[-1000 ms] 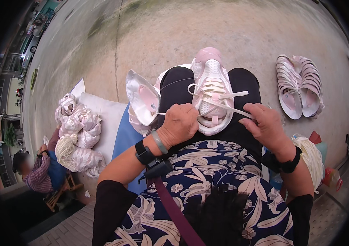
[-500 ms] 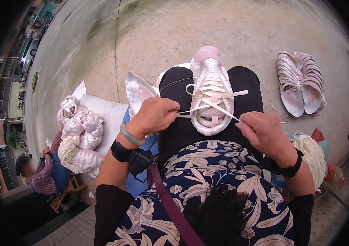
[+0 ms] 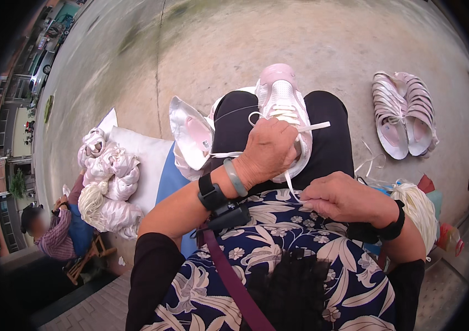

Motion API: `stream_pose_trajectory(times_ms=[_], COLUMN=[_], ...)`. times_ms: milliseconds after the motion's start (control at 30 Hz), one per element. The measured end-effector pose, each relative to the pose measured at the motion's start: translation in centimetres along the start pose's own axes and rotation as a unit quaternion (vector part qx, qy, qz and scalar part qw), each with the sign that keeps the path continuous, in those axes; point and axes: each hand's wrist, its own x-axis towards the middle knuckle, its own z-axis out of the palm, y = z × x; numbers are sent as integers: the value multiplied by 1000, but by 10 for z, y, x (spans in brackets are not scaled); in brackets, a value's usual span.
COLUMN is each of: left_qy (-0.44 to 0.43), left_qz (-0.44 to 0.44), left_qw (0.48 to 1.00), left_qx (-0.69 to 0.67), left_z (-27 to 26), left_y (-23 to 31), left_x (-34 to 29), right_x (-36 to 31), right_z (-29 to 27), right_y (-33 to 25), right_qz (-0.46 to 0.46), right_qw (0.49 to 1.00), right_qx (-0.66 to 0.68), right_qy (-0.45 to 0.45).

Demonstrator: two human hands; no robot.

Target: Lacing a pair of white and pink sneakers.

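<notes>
Lacing a pink-and-white shoe (image 3: 282, 96) held on the lap, seen from above.
Far left, a heap of pale shoe uppers (image 3: 107, 176) lies on a white sheet (image 3: 146, 160); a loose upper (image 3: 190, 135) leans beside the left knee. The left hand (image 3: 267, 151) rests on the shoe, fingers curled tight over the white lace (image 3: 314, 127). The right hand (image 3: 344, 198), near the body, pinches the lace end. Far right, two finished shoes (image 3: 405, 113) lie on the concrete floor (image 3: 322, 38).
</notes>
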Motion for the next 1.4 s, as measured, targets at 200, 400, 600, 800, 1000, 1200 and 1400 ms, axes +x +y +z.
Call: stream_pose_trajectory(times_ms=[200,400,600,800,1000,1200,1400], left_qy=[-50,-72,-77,-76,25,-94,-192], left_qz=[-308,-259,-87,-87,-92,-71,-86], left_qw=[839,828,992,983,974,981,971], left_qx=[-446,-493,-39,140,204,-154,-110], left_z=[-15,-77,-105,-76,-54,-44,-1], left_y=[-3,-17,-52,-84,-66,-8,16], left_x=[26,24,-31,-95,-87,-46,-19], right_x=[-13,-38,-63,-80,-95,-91,-77], right_z=[-23,-37,-45,-37,-22,-21,-39], right_y=[-6,9,33,77,104,111,81], right_qz=[31,85,110,139,146,163,235], right_qw=[989,970,920,875,865,852,875], right_qx=[-101,-167,-267,-341,-353,-381,209], right_qy=[99,157,266,315,326,320,370])
